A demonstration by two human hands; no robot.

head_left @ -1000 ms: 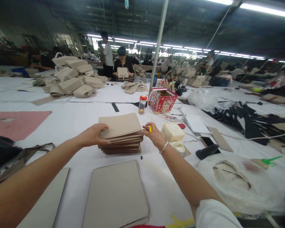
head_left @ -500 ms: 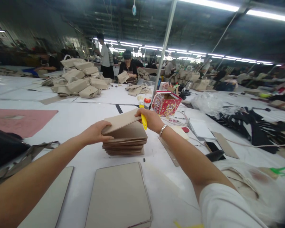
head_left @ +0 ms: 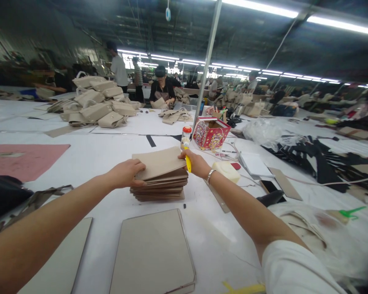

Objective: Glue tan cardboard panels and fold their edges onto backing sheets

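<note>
A beige panel [head_left: 159,162] lies tilted over a stack of similar thin panels [head_left: 159,192] on the white table. My left hand [head_left: 125,173] is closed on the panel's left edge, thumb low beside the stack. At the far right corner my right hand [head_left: 198,164] pinches the panel's edge while also holding a yellow-handled brush [head_left: 188,164]. The brush points away from me, its bristles near a red-lidded jar [head_left: 186,132]. Closer to me, larger beige sheets [head_left: 153,251] lie flat, with another sheet [head_left: 59,257] to their left.
A red patterned box [head_left: 211,134] stands by a metal pole [head_left: 207,65]. Beige bag pieces [head_left: 95,102] are heaped at the back left, near a seated co-worker [head_left: 162,90]. On the right are a phone [head_left: 271,190], plastic bags [head_left: 319,232] and black cloth [head_left: 319,161]. Pink sheet [head_left: 27,159] lies left.
The lifted panel has come down closer to the stack, both hands lowering with it. My view has shifted slightly, and the jar now shows more fully.
</note>
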